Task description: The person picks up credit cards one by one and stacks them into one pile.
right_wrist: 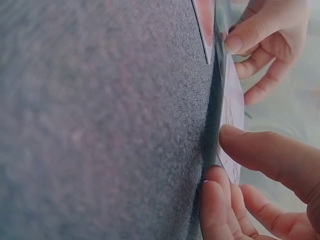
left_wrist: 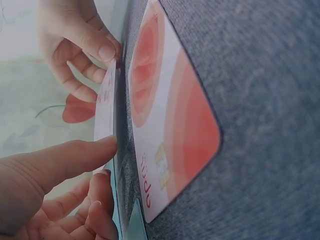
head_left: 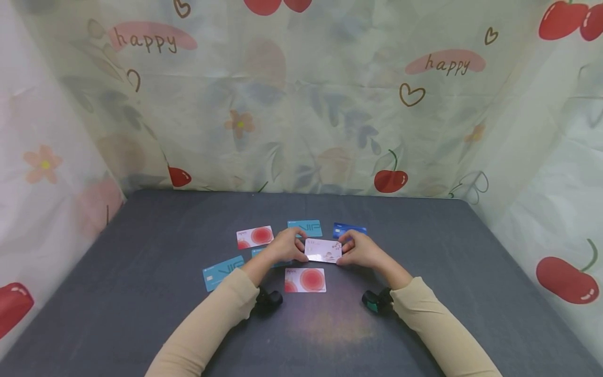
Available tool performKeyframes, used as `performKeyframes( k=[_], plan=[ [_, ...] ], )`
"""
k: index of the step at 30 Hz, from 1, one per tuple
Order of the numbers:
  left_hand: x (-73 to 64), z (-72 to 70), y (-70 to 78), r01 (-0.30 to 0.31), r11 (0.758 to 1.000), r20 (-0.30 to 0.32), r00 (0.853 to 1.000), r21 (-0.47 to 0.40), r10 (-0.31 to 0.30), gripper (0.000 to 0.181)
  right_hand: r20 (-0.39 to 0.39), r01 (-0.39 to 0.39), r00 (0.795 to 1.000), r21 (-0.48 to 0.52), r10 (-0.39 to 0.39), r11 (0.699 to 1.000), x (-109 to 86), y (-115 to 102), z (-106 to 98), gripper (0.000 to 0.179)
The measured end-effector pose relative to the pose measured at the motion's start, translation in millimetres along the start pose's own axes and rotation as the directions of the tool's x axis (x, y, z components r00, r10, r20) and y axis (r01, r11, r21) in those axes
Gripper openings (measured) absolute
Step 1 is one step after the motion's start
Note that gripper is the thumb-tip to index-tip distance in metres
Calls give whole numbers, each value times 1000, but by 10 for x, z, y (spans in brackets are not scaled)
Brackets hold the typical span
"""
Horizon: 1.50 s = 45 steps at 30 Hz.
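A pale pink card (head_left: 323,251) with a small printed pattern is held between both hands, just above the dark table. My left hand (head_left: 288,245) pinches its left edge between thumb and fingers. At the right edge, my right hand (head_left: 361,249) grips it the same way. Both wrist views show the card tilted and thin, with thumb (left_wrist: 95,152) on its near side. Nearer to me lies a white card with red circles (head_left: 305,280), flat on the table. Behind the hands are a teal VIP card (head_left: 305,228) and a dark blue card (head_left: 349,229), the latter partly covered by the right hand.
To the left lie another red-circle card (head_left: 255,237) and a teal VIP card (head_left: 222,272). A further teal card (head_left: 257,252) is mostly hidden by the left hand. Patterned cloth (head_left: 301,104) surrounds the dark table (head_left: 155,235) at the back and sides.
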State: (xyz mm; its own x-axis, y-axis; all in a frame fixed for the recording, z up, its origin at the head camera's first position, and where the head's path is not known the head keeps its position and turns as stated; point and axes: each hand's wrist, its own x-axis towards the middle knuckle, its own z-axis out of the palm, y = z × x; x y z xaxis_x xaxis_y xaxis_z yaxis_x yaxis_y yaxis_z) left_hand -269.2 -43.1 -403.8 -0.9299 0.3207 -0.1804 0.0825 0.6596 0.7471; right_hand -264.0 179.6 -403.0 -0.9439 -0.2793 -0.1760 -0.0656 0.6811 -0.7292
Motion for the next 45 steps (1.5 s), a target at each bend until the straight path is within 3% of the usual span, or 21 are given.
performKeyframes(
  k=[17, 28, 45],
  plan=[
    [-58, -24, 3, -33, 999, -26, 999, -26, 33, 53, 11, -28, 1000, 57, 28, 998, -52, -29, -20, 55],
    [-95, -13, -32, -23, 997, -48, 999, -77, 19, 54, -13, 4, 1000, 56, -4, 998, -96, -83, -12, 57],
    [-179, -4, -62, -74, 989, -96, 993, -130, 62, 54, -38, 40, 999, 49, -38, 998, -134, -99, -2, 56]
  ],
)
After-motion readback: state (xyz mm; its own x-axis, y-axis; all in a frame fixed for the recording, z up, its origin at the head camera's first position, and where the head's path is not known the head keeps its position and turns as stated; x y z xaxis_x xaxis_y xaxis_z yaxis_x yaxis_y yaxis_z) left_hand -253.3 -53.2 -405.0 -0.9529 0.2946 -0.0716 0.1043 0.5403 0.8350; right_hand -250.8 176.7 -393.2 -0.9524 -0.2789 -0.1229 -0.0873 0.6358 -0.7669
